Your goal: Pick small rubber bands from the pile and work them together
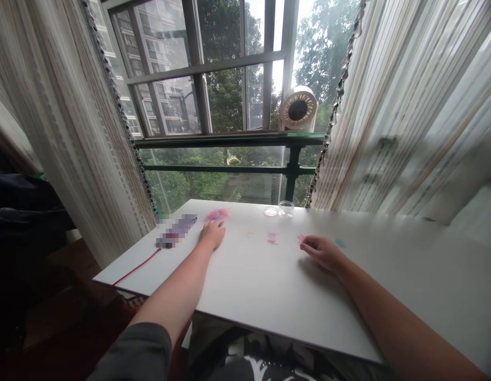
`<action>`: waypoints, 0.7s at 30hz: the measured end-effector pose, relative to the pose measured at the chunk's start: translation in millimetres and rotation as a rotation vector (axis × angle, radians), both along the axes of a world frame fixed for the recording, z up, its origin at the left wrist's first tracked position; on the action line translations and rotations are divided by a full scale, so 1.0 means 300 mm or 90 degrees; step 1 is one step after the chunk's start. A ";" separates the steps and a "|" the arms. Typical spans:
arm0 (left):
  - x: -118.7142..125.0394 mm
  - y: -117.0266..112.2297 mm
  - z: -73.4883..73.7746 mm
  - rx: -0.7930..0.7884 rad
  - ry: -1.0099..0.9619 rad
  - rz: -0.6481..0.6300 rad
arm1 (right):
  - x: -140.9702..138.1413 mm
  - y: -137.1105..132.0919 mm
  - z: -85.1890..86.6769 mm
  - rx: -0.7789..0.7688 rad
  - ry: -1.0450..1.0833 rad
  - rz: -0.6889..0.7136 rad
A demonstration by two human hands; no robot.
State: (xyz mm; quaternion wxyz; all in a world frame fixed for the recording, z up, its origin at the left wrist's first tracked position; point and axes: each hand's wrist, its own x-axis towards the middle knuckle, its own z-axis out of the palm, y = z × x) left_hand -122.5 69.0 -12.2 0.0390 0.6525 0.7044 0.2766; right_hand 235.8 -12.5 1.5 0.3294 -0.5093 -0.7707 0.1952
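The multicoloured pile (pixel 218 214) lies toward the left of the white table (pixel 245 286), just beyond the left hand (pixel 213 234), whose fingers reach its near edge; I cannot tell whether they grip anything. The right hand (pixel 319 251) has its thumb and fingers bunched at a small pink piece (pixel 301 239), though whether they clamp it or only touch it is too small to tell. Between the hands lie a group of pink bits (pixel 273 238) and some faint yellowish bits (pixel 250 234). These look light and thin, so a finger brushing past could scatter them, and a loose pinch could let one slip. A blue piece (pixel 340 243) sits just past the right wrist, where a careless swing could sweep it aside. The clear jar (pixel 286 209) stands open near the far edge beside its round lid (pixel 270 211); a knock from an outstretched hand could tip it or push it over. The white fan (pixel 298 109) on the sill faces inward, and a draught from it could shift the pieces.
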 end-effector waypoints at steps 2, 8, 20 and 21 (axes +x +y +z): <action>0.000 -0.003 0.005 0.007 -0.013 0.000 | 0.001 0.000 0.000 0.001 0.002 -0.001; -0.010 -0.015 0.015 0.022 -0.084 -0.001 | 0.001 0.002 -0.002 0.012 0.003 0.001; -0.022 -0.017 0.010 0.072 -0.197 0.009 | 0.002 0.005 -0.005 0.007 0.004 0.008; -0.023 -0.016 0.011 0.076 -0.203 0.010 | 0.001 0.004 -0.004 0.005 0.005 0.008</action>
